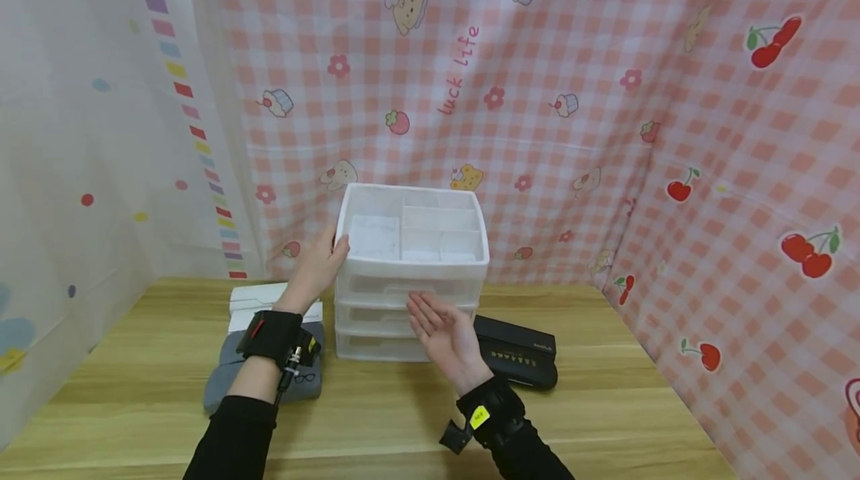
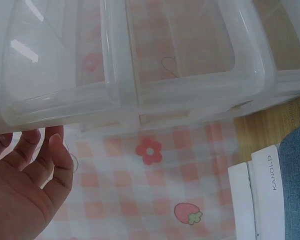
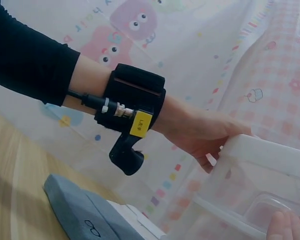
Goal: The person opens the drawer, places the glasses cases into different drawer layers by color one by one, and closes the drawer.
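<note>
A white translucent drawer unit (image 1: 411, 271) stands on the table, three closed drawers below a divided top tray. At its upper left corner, my left hand (image 1: 314, 267) grips the edge, thumb toward the front. Up close in the left wrist view, the curled fingers (image 2: 37, 167) meet the unit's edge and some tips are hidden behind it. Palm up, my right hand (image 1: 449, 338) has its fingertips right at the handle of the top drawer (image 1: 376, 290). Only the ends of its fingers (image 3: 289, 227) show in the right wrist view.
Left of the unit lie a grey-blue case (image 1: 231, 372) with a glasses print and a white case (image 2: 267, 195) marked KANOLD. Close to the unit's right side is a black case (image 1: 520, 360) with gold lettering. A checked curtain (image 1: 564, 166) hangs behind the wooden table (image 1: 605, 405).
</note>
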Motion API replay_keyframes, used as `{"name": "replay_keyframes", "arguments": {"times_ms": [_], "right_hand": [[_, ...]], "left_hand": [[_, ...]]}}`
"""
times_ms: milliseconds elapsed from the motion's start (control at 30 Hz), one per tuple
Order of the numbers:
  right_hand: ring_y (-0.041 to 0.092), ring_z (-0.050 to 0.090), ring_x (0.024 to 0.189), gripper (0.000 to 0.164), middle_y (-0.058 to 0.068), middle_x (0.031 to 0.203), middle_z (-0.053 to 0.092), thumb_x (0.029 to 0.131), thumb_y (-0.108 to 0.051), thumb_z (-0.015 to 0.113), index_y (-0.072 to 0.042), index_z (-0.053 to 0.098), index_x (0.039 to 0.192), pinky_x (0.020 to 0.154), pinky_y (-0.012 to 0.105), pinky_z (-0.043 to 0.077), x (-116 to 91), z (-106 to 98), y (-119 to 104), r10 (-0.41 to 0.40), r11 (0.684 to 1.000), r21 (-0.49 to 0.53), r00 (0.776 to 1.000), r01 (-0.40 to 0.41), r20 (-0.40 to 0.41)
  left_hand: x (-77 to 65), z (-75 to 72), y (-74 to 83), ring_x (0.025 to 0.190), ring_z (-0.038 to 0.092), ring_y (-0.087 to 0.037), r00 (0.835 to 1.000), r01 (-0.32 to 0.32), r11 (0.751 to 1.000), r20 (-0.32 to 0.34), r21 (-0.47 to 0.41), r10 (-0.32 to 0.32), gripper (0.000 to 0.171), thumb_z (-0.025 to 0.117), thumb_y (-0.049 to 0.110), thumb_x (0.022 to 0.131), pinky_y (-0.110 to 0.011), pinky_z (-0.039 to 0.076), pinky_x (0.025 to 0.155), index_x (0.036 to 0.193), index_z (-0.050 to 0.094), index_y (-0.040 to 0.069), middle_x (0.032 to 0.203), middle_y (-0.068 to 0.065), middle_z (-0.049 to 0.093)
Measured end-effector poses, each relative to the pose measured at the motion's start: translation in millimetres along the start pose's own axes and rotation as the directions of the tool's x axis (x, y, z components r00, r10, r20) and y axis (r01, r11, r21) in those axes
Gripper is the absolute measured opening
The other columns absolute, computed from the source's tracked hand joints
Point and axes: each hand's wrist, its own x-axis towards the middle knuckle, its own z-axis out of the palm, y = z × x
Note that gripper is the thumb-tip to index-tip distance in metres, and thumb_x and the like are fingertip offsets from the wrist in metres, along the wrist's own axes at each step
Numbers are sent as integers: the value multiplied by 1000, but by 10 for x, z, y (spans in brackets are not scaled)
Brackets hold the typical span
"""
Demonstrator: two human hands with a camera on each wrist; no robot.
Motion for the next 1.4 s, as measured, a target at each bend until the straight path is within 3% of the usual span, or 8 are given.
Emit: {"name": "replay_keyframes", "arguments": {"times_ms": [200,367,600,700,1000,1167,1300,1400], "right_hand": [[29,15,148,54,21,158,14,100,-8,28,2,11,150,121,36,13,-69,-3,27,8,1000,-22,1000,-8,-10],[30,13,148,56,22,158,13,99,-8,28,3,9,150,121,36,12,-173,-3,22,16,999,-50,1000,-15,11],[30,11,149,57,23,158,8,98,-6,26,4,4,150,122,36,9,-339,5,16,34,996,-82,999,-31,39],[31,10,149,57,23,158,7,98,-6,24,5,3,150,122,36,8,-388,2,23,41,996,-82,998,-37,43],[29,8,149,57,21,159,6,98,-6,26,1,5,150,121,34,11,-581,14,44,79,995,-57,996,-76,49],[28,9,149,57,19,160,5,98,-7,27,0,5,150,121,34,10,-710,36,72,107,993,-51,992,-104,62],[21,34,140,55,17,155,26,98,-8,29,1,9,149,116,31,21,-786,52,111,102,991,-85,994,-99,33],[13,47,126,54,9,145,42,98,-8,30,2,13,148,107,26,30,-834,49,146,95,989,-117,995,-93,16]], "left_hand": [[-4,4,0,91,51,-32,999,12,1000,31,-15,-11,40,31,36,101,-44,40,79,121,44,4,109,-21,54],[6,2,-4,86,48,-29,998,20,999,66,-35,-18,38,31,36,101,-38,38,75,117,43,4,100,-17,51],[27,-3,-32,109,50,-32,995,42,997,98,-71,-35,49,30,40,101,-49,41,93,135,37,6,130,-21,50],[28,-8,-40,115,49,-34,994,44,995,109,-87,-34,52,29,41,101,-52,39,97,139,34,6,136,-22,47],[10,-15,-32,120,48,-34,992,37,994,122,-105,-24,54,28,43,102,-52,39,99,142,30,7,139,-21,45],[4,-24,-24,113,50,-34,993,39,995,117,-90,-29,52,28,43,102,-50,40,93,139,32,7,133,-22,48],[3,-30,-27,102,51,-32,993,37,996,118,-87,-27,48,29,41,102,-46,40,85,136,34,7,124,-21,51],[-5,-34,-34,108,52,-33,992,35,995,128,-95,-23,51,28,41,102,-47,41,88,141,30,9,130,-21,49]]}}
